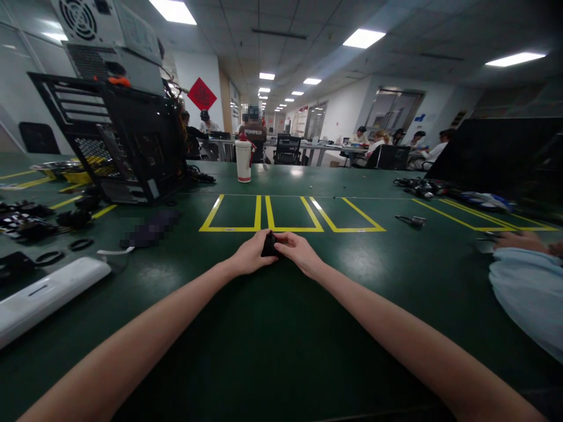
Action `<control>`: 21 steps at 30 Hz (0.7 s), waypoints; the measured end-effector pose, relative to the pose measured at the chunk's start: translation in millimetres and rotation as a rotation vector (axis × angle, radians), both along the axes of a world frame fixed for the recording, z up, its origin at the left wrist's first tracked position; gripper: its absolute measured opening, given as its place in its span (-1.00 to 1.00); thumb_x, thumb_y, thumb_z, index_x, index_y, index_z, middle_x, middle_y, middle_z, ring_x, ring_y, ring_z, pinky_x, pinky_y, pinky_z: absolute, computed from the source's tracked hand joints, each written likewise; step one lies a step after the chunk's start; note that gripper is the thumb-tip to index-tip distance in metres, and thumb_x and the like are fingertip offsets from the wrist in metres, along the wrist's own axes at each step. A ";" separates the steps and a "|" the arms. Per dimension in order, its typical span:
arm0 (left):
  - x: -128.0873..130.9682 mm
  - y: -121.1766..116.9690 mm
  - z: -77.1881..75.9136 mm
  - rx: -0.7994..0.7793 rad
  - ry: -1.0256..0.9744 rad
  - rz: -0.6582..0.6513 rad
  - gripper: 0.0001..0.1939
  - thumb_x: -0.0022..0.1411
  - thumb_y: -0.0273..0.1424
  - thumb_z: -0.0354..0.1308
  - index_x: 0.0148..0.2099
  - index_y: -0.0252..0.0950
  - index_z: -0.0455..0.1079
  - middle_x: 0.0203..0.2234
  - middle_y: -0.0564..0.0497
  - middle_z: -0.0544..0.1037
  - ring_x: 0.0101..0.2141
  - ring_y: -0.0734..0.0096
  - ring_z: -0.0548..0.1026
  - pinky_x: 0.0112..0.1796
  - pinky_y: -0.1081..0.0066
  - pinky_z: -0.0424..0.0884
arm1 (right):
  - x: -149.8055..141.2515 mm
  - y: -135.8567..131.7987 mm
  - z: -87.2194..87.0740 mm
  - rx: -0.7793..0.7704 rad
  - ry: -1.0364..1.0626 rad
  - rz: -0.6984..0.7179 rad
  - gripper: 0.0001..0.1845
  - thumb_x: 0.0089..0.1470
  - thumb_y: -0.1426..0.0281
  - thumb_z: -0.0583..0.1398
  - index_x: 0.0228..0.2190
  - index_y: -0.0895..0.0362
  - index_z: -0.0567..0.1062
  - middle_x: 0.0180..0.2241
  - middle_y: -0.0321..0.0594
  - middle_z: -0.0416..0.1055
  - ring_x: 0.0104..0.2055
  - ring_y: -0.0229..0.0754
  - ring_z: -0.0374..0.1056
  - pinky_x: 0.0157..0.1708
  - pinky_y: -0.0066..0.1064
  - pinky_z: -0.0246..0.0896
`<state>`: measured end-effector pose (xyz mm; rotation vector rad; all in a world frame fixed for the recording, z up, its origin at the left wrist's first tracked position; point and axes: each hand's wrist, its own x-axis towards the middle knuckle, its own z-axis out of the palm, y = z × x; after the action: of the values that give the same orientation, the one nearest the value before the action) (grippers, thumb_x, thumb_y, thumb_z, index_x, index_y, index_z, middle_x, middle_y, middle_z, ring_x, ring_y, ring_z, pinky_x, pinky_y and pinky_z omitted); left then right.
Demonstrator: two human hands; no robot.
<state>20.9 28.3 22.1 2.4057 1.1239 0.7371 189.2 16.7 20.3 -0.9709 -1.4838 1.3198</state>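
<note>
Both my arms reach forward over the dark green table [281, 328]. My left hand [251, 255] and my right hand [299, 252] meet at the middle, fingers closed round a small black object [269, 245] held between them. It rests on or just above the table, right before the yellow-taped rectangles [281, 214]. Most of the object is hidden by my fingers.
An open black computer case [118, 140] stands at the left with a grey unit on top. A white bottle [243, 158] stands behind the rectangles. A white power strip [48, 292], black rings and parts lie left. Another person's hand and light blue sleeve [528, 287] are at the right. Cables [422, 189] lie far right.
</note>
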 end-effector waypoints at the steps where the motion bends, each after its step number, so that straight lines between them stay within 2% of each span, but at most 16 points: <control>1: 0.4 -4.3 -1.0 0.059 0.006 -0.004 -0.34 0.01 -0.28 0.13 0.10 -0.31 -0.06 -0.03 -0.16 0.24 -0.05 0.16 0.29 -0.07 0.17 0.24 | -0.2 -5.9 0.3 0.034 0.007 0.000 -0.70 -0.13 0.46 0.18 -0.25 0.14 0.39 -0.20 -0.21 0.35 -0.12 -0.20 0.27 -0.04 -0.23 0.13; 7: -0.9 -26.2 -6.3 0.262 0.012 -0.050 -0.41 0.04 -0.35 0.11 0.08 -0.25 -0.07 -0.06 -0.10 0.21 -0.05 0.20 0.27 -0.07 0.16 0.26 | -4.2 -32.0 -0.1 0.099 0.081 -0.010 -0.69 -0.19 0.47 0.22 -0.29 0.13 0.38 -0.23 -0.24 0.35 -0.16 -0.23 0.29 -0.06 -0.27 0.13; 11: -2.0 -29.0 -8.7 0.289 0.014 -0.045 -0.41 0.04 -0.35 0.11 0.08 -0.25 -0.07 -0.06 -0.10 0.21 -0.04 0.21 0.26 -0.05 0.16 0.25 | -5.3 -33.5 -1.9 0.075 0.092 0.009 -0.71 -0.19 0.41 0.22 -0.31 0.12 0.38 -0.25 -0.24 0.36 -0.16 -0.23 0.28 -0.07 -0.27 0.13; 17: -3.1 -28.9 -9.2 0.304 0.019 -0.030 -0.40 0.04 -0.35 0.12 0.08 -0.27 -0.08 -0.07 -0.10 0.21 -0.04 0.21 0.26 -0.04 0.18 0.25 | -6.5 -24.9 -12.0 0.101 0.062 -0.048 -0.69 -0.16 0.34 0.21 -0.27 0.10 0.38 -0.23 -0.23 0.36 -0.14 -0.23 0.27 -0.06 -0.26 0.11; 21: -4.0 -30.6 -8.8 0.302 0.024 -0.017 -0.41 0.04 -0.35 0.11 0.07 -0.27 -0.08 -0.06 -0.10 0.21 -0.04 0.21 0.26 -0.04 0.18 0.25 | -6.0 -24.8 -14.0 0.102 0.044 -0.010 -0.68 -0.14 0.35 0.19 -0.25 0.12 0.37 -0.21 -0.21 0.36 -0.12 -0.21 0.27 -0.04 -0.24 0.11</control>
<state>17.0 -2.3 13.3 2.6736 1.0645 0.9329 183.2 -8.1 6.3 -0.8772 -1.4957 1.2382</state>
